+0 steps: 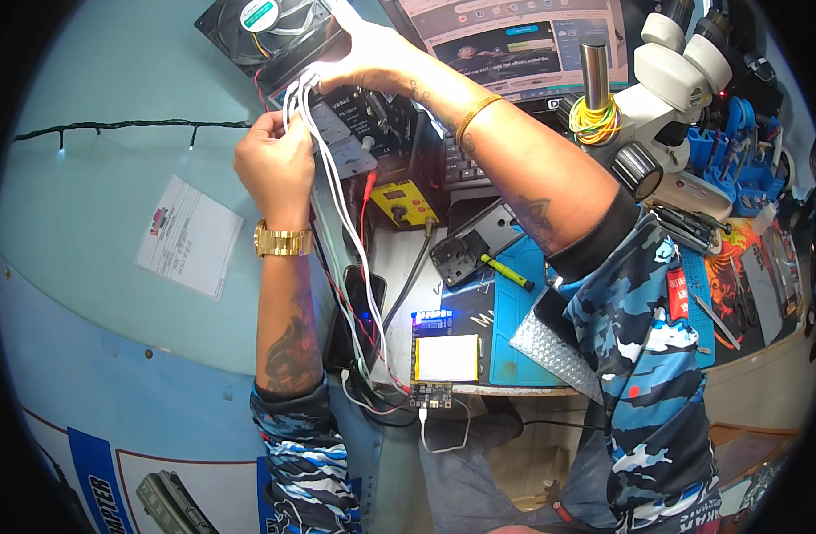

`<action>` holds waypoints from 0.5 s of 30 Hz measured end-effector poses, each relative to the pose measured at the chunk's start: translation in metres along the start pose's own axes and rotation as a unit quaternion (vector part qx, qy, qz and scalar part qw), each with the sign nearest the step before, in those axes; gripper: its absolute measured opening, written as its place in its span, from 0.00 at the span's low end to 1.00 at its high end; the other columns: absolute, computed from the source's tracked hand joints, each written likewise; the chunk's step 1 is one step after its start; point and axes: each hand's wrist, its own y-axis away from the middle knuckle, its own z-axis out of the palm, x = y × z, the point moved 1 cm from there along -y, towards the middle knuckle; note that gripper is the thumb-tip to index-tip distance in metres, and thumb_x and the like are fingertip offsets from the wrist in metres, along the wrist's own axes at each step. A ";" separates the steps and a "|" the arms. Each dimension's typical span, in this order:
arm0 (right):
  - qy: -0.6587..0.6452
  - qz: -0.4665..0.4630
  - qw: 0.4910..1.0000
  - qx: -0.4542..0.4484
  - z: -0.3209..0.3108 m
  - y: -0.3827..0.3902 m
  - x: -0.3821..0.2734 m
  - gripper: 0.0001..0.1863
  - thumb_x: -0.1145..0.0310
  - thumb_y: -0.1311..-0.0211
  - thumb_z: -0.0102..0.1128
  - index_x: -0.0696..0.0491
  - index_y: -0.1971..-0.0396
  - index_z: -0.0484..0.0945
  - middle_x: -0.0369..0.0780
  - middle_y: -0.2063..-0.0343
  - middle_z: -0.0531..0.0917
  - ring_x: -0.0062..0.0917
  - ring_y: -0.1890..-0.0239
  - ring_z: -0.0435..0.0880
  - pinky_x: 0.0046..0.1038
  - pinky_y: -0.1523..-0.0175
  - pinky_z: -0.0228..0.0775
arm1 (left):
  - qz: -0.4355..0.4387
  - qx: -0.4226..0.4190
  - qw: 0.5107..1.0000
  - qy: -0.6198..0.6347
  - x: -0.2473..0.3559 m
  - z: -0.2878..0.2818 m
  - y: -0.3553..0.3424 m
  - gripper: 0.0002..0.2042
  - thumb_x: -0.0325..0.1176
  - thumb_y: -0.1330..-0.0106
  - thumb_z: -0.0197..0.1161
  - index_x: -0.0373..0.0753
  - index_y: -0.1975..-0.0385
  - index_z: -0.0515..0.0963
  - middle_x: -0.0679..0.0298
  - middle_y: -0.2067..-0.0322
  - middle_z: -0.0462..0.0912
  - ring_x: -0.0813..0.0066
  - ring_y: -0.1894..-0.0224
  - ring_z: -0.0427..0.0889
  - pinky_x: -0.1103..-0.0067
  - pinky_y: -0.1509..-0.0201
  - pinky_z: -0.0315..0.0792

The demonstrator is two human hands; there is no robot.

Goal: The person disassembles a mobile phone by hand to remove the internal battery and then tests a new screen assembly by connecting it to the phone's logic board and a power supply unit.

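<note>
My left hand [274,160] pinches a bundle of white cables [336,200] in front of a black power supply box [381,142] with a metal plate [345,147]. My right hand [363,58] reaches higher, its fingers closed around the upper end of the same cables beside a black cooling fan [239,44]. The cables hang down past a yellow instrument [399,206] and a black phone [345,343] toward a small circuit board [430,394] at the table's front edge, next to a white rectangular pack [445,358] on a board with blue lights.
A laptop [506,62] and microscope [675,58] stand behind. On the bench are a blue mat [519,356], dark plastic housing [461,254], green-yellow tool [506,271], bubble wrap [546,347], blue tool holder [737,160] and scissors. A paper [190,236] is on the blue wall at left.
</note>
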 end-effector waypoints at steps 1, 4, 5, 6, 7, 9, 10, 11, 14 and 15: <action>0.020 -0.003 1.000 0.018 0.004 -0.005 0.001 0.49 0.48 0.70 0.81 0.57 0.45 0.72 0.50 0.49 0.81 0.41 0.44 0.81 0.36 0.40 0.73 | -0.007 -0.004 1.000 0.016 0.001 0.001 -0.001 0.09 0.33 0.39 0.68 0.32 0.70 0.85 0.64 0.84 0.81 0.81 0.83 0.75 0.77 0.75 0.69; 0.049 -0.009 0.998 0.034 0.003 -0.009 0.010 0.55 0.47 0.69 0.80 0.59 0.39 0.66 0.53 0.44 0.77 0.42 0.41 0.78 0.35 0.38 0.72 | -0.012 -0.010 0.999 0.041 0.002 0.007 -0.001 0.10 0.34 0.39 0.68 0.32 0.70 0.85 0.64 0.84 0.82 0.81 0.83 0.76 0.77 0.75 0.70; 0.060 -0.011 0.997 0.037 0.003 -0.009 0.012 0.56 0.47 0.69 0.80 0.60 0.37 0.64 0.54 0.43 0.76 0.43 0.40 0.77 0.35 0.37 0.71 | -0.002 -0.008 0.999 0.033 -0.003 0.009 -0.002 0.10 0.34 0.39 0.68 0.32 0.69 0.85 0.64 0.83 0.82 0.80 0.82 0.76 0.77 0.74 0.70; 0.072 -0.017 0.996 0.040 0.001 -0.014 0.014 0.58 0.47 0.68 0.80 0.60 0.36 0.62 0.54 0.41 0.74 0.43 0.39 0.77 0.35 0.36 0.70 | 0.008 -0.006 1.000 0.027 -0.006 0.012 -0.004 0.10 0.34 0.39 0.68 0.32 0.69 0.85 0.63 0.83 0.83 0.80 0.82 0.77 0.77 0.74 0.71; 0.089 -0.026 0.995 0.044 0.007 -0.016 0.014 0.60 0.47 0.68 0.80 0.61 0.34 0.60 0.55 0.40 0.73 0.44 0.39 0.76 0.35 0.36 0.70 | 0.012 -0.001 1.000 -0.007 -0.009 0.006 -0.007 0.11 0.35 0.40 0.69 0.32 0.69 0.85 0.62 0.81 0.85 0.78 0.80 0.81 0.77 0.72 0.73; 0.152 -0.049 0.985 0.058 0.006 -0.023 0.021 0.64 0.47 0.67 0.80 0.63 0.30 0.56 0.57 0.37 0.70 0.45 0.37 0.74 0.34 0.34 0.69 | -0.028 -0.027 0.999 0.020 0.004 0.007 -0.005 0.11 0.36 0.39 0.69 0.33 0.67 0.86 0.59 0.78 0.87 0.76 0.78 0.83 0.76 0.71 0.74; 0.113 -0.084 0.989 0.053 0.049 -0.015 0.003 0.66 0.46 0.67 0.79 0.63 0.28 0.54 0.58 0.35 0.69 0.45 0.36 0.74 0.34 0.33 0.68 | -0.061 -0.017 0.998 -0.015 -0.007 -0.028 0.004 0.11 0.36 0.39 0.69 0.34 0.66 0.87 0.58 0.78 0.87 0.75 0.77 0.84 0.75 0.71 0.74; 0.048 -0.159 0.984 0.070 0.032 -0.011 0.001 0.65 0.49 0.60 0.79 0.60 0.26 0.48 0.58 0.30 0.54 0.47 0.29 0.51 0.39 0.27 0.49 | -0.041 -0.022 0.999 -0.017 -0.012 -0.022 0.000 0.11 0.36 0.38 0.68 0.35 0.64 0.87 0.57 0.77 0.87 0.74 0.77 0.84 0.74 0.70 0.74; -0.031 -0.034 0.999 -0.011 -0.008 0.004 -0.012 0.68 0.45 0.64 0.78 0.64 0.27 0.47 0.58 0.34 0.67 0.44 0.34 0.73 0.35 0.32 0.67 | -0.070 -0.053 0.996 -0.033 0.015 -0.017 0.017 0.14 0.35 0.35 0.66 0.32 0.56 0.85 0.59 0.70 0.89 0.77 0.70 0.85 0.76 0.64 0.77; 0.000 0.015 0.998 -0.059 -0.019 0.010 -0.016 0.60 0.57 0.55 0.79 0.52 0.24 0.49 0.51 0.45 0.80 0.34 0.44 0.81 0.31 0.39 0.72 | -0.060 -0.019 0.998 -0.026 0.017 -0.019 0.027 0.16 0.35 0.36 0.68 0.32 0.53 0.84 0.52 0.65 0.89 0.67 0.66 0.88 0.73 0.59 0.79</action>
